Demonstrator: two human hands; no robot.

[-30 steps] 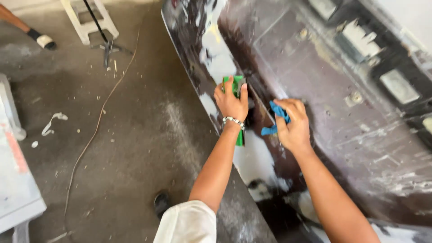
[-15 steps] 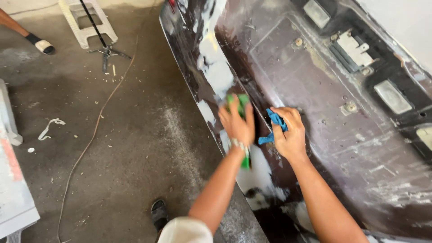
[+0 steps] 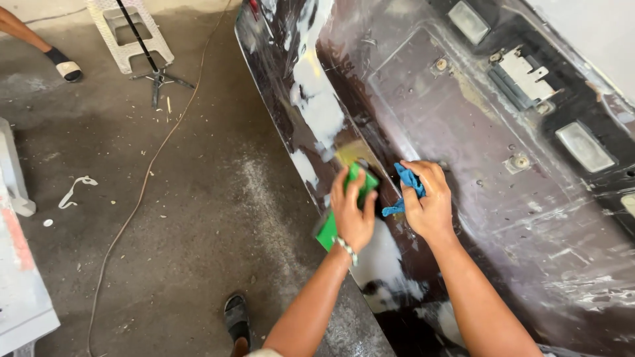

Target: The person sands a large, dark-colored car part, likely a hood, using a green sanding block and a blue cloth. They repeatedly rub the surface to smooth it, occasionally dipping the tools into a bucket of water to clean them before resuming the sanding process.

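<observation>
A large dark car body panel (image 3: 463, 152) with white filler patches lies slanted in front of me. My left hand (image 3: 352, 210) presses a green sanding block (image 3: 329, 231) flat against the panel's left edge, beside a yellowish sanded spot. My right hand (image 3: 428, 201) rests on the panel just to the right, fingers closed round a crumpled blue cloth (image 3: 405, 182). The two hands are about a hand's width apart. A bracelet sits on my left wrist.
Grey dusty concrete floor (image 3: 185, 218) lies to the left, crossed by a thin cable (image 3: 142, 192). A white stool (image 3: 129, 33) and a black stand stand at the back. Another person's foot (image 3: 63, 66) is top left. My sandalled foot (image 3: 236, 316) shows below.
My left hand has slid the green block back and forth along the panel's edge. The right hand has kept its place with the blue cloth. The view has shifted a little.
</observation>
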